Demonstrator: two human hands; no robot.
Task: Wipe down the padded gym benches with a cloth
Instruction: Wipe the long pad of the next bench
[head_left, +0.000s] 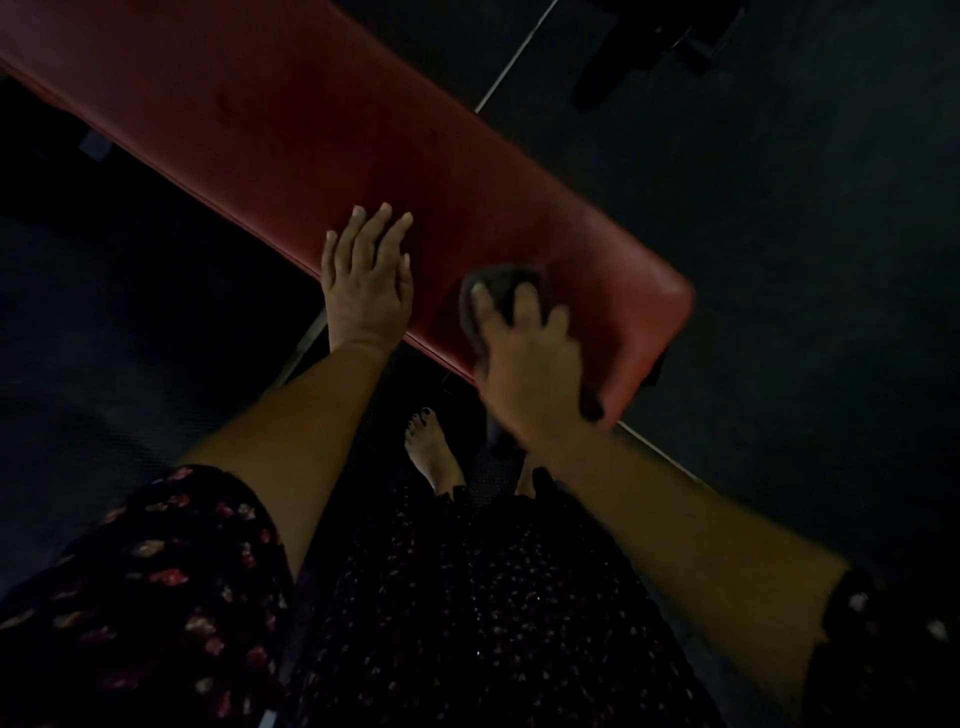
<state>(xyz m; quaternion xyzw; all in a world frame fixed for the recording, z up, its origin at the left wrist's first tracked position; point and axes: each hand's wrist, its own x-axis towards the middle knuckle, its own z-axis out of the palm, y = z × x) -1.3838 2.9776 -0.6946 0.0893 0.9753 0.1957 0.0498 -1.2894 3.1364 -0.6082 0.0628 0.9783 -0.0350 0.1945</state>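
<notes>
Dim gym, seen from above by the person doing the work. A red padded bench (270, 119) runs diagonally from the upper left of the frame to its rounded end at centre right, over a dark floor (779, 208).

The left hand (366, 291), at centre, lies flat on the pad by its near edge. Its grip is open, fingers straight, bracing. The right hand (530, 364), just right of centre, has its grip closed over a bunched grey cloth (501, 283), fingers bent across the wad, which touches the pad near the bench end. The hand is blurred.

A bare foot (431, 452) and a dark flowered dress (467, 597) fill the lower frame.

The step in hand looks like wiping this end section. To do it well, press the cloth flat, make overlapping strokes across the full width, round over the end and side edges, then work toward the upper left, shifting the bracing hand off any unwiped patch.
</notes>
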